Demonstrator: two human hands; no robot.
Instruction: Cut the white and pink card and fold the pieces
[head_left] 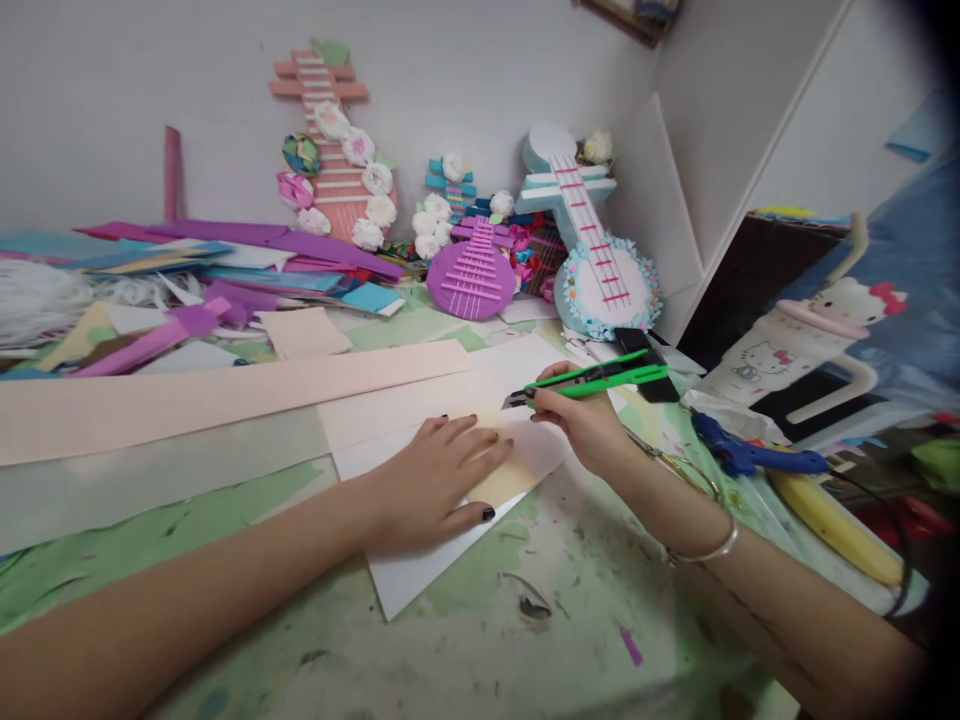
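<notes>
Head: white sheet [409, 575] under left hand [437, 480], cutter [611, 375] in right hand [589, 427].
</notes>
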